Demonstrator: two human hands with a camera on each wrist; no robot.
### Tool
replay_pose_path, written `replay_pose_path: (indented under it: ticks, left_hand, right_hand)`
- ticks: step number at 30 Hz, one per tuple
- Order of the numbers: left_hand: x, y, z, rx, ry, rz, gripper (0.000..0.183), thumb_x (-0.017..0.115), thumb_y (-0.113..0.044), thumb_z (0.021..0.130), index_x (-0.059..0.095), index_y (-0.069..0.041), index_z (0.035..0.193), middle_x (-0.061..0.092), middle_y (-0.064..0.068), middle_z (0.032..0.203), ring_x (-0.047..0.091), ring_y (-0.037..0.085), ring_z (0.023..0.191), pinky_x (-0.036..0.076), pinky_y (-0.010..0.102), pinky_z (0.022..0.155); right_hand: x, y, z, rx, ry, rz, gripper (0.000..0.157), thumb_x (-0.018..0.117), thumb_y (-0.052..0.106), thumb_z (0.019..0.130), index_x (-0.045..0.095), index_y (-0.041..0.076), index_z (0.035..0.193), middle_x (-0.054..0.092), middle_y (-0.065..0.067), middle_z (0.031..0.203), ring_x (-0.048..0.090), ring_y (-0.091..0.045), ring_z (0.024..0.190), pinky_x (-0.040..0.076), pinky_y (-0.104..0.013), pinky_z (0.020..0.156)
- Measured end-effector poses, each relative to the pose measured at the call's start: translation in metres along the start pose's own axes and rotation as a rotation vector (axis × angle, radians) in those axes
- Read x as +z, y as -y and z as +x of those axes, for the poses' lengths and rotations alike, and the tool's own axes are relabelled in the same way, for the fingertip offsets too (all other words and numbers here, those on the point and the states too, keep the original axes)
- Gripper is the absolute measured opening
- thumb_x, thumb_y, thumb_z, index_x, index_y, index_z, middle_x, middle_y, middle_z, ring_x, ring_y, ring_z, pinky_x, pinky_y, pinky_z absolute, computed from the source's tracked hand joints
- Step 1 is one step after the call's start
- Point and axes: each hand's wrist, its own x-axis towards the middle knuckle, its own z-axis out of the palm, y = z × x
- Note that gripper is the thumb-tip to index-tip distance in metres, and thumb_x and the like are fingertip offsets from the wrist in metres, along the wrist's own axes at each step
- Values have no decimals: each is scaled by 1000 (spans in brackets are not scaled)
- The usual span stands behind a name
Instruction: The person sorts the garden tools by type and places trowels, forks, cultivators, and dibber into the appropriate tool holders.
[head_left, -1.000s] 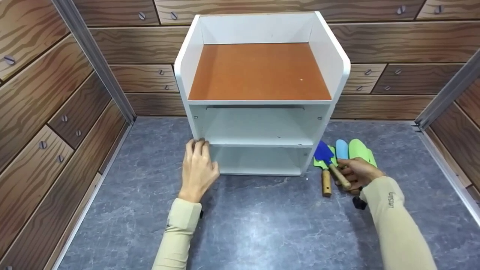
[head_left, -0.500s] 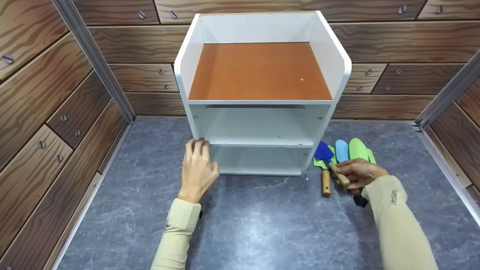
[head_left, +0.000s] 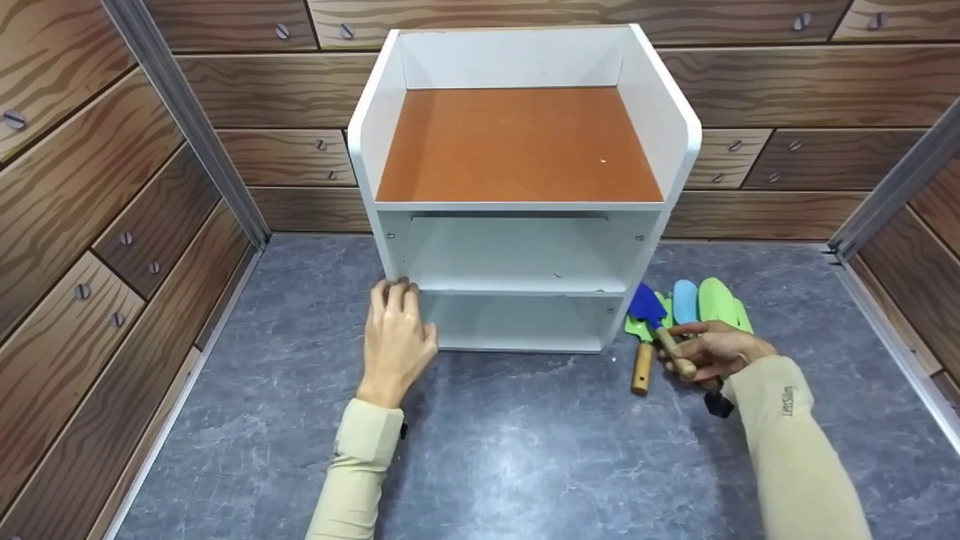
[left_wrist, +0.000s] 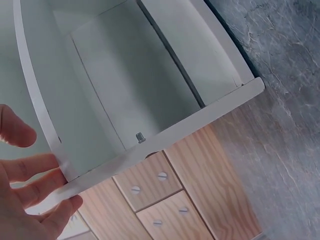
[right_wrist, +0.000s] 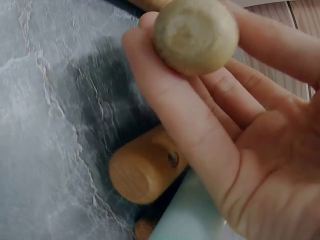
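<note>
My right hand [head_left: 716, 349] holds a garden trowel with a blue blade [head_left: 646, 305] by its wooden handle [head_left: 673, 351], right of the white shelf unit. In the right wrist view, the rounded handle end [right_wrist: 197, 37] lies between thumb and fingers. Under the blue blade is a green garden tool, its wooden handle [head_left: 642, 369] pointing toward me. My left hand [head_left: 397, 337] grips the left side panel of the shelf unit [head_left: 517, 206], near the middle shelf. Fingers [left_wrist: 37, 187] show on both faces of that panel in the left wrist view.
Beside my right hand lie a light blue tool [head_left: 684, 301] and a light green one [head_left: 718, 300]. Another wooden handle [right_wrist: 145, 167] shows below the hand in the right wrist view. Wood-patterned walls [head_left: 795, 82] enclose the grey marbled floor [head_left: 525, 450].
My right hand has shifted slightly with the blue trowel, its handle end moving a little left. The green tool's handle has swung left. My left hand stays put.
</note>
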Motion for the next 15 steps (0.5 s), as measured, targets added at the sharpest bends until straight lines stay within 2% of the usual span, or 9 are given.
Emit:
replay_pose_path:
  ticks: [10,15]
  left_hand:
    - [-1,-2,0,-9,-5,-5,44,68,-3,74,65,15,114,63,27,117,53,48,115,46,50,103]
    - [1,-2,-3,-9,6,-1,46,69,-3,76,64,14,118,62,27,121,52,49,119,45,50,105]
  right_hand:
    - [8,-5,-1,-69,-37,-48,82,61,1,97,7,-9,157,72,-9,110,73,-21,91,61,-35,71]
    - [15,-11,-4,-110,-89,-63,83,66,2,94,13,-9,157,71,-6,110,73,-20,90,61,-35,70]
